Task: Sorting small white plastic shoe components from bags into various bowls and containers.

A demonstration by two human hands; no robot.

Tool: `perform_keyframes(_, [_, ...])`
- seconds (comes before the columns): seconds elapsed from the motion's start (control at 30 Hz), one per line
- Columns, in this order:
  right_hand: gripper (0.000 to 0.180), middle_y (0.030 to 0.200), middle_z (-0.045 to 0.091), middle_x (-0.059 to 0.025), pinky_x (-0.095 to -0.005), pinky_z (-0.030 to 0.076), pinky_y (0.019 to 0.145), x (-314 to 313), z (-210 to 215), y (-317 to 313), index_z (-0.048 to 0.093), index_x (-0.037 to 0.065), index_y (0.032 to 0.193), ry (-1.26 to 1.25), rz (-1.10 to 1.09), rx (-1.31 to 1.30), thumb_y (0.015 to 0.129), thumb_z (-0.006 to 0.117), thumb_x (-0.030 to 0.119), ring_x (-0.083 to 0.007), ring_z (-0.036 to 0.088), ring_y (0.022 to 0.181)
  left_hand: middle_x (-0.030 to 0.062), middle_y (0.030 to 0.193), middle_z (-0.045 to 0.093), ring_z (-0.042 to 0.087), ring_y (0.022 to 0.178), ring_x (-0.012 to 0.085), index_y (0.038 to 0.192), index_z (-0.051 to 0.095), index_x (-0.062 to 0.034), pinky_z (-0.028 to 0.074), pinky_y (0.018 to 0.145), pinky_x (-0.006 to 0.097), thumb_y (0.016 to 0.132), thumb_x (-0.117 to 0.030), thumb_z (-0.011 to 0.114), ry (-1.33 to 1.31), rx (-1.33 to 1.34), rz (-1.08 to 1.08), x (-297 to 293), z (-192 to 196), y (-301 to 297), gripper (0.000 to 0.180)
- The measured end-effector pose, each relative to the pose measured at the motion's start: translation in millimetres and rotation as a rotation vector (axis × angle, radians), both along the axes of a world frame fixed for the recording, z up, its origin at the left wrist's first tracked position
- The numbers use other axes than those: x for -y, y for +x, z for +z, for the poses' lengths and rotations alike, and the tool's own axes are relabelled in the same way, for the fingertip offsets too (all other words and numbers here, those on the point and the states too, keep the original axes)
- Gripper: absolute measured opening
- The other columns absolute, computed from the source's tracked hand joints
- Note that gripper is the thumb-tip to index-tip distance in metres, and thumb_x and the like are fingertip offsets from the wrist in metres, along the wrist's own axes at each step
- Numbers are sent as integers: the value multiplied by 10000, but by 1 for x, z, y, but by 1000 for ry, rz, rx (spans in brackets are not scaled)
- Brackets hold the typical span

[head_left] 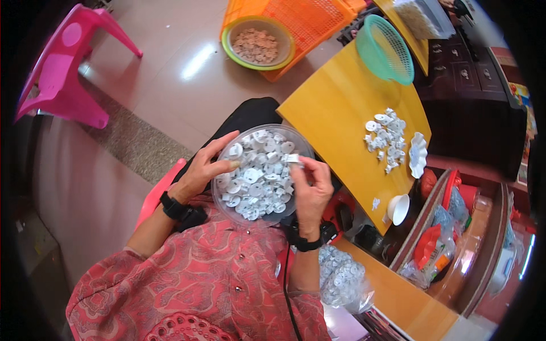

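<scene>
A clear round plastic bowl [219, 199] rests on my lap, filled with small white plastic parts [253, 179], many with a round disc and a block-like stem. My left hand [203, 166] grips the bowl's left side, its thumb over the rim and its fingers along the outside. At the right rim, my right hand [313, 184] pinches one small white plastic part [293, 159] between thumb and fingers, just above the pile. The fingertips partly cover that part.
A yellow table [335, 108] at right bears loose white parts [388, 139], a frilled white dish [418, 154], a white cup [398, 209] and a green basket [392, 54]. Beyond my lap is a bowl of pinkish pieces [255, 46] by an orange crate [310, 23]. A pink stool [62, 68] stands left.
</scene>
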State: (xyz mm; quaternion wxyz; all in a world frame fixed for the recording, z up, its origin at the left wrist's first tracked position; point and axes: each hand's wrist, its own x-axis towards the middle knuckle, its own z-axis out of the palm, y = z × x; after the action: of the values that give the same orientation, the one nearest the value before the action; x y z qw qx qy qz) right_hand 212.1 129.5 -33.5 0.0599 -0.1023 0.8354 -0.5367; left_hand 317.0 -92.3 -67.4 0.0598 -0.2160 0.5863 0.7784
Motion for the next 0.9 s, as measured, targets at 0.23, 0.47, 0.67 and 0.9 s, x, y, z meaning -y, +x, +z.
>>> perform_keyframes(0.23, [214, 871, 642, 6, -202, 434, 581, -106, -1, -88, 683, 30, 1086, 10, -443, 53, 917, 708, 157, -67, 569, 676, 136, 1381, 537, 501, 1260, 196, 1485, 413, -3, 364, 1079, 316, 816, -237, 694, -12, -16, 0, -1, -1, 1, 762])
perform_keyframes(0.47, [371, 824, 618, -10, -215, 422, 583, -153, -11, -157, 594, -8, 1220, 16, -598, -63, 911, 715, 158, -74, 560, 678, 122, 1414, 530, 499, 1285, 190, 1490, 386, 21, 350, 1103, 317, 798, -113, 617, -25, -3, -16, -1, 2, -1, 741])
perform_keyframes(0.67, [234, 889, 641, -25, -243, 476, 659, -70, 20, -73, 662, 1, 1124, 110, -204, 47, 910, 701, 86, -101, 589, 744, 116, 1407, 529, 506, 1267, 180, 1503, 371, 0, 366, 1086, 310, 819, -124, 648, -37, 31, -40, 4, -4, 2, 748])
perform_keyframes(0.9, [413, 1042, 616, -126, -346, 526, 679, 9, -4, 22, 638, 49, 1213, 221, 445, 114, 815, 745, 64, -237, 643, 795, 127, 1324, 546, 524, 1183, 193, 1487, 421, -50, 404, 1013, 318, 820, -222, 691, -103, -1, -54, 3, -12, 4, 740])
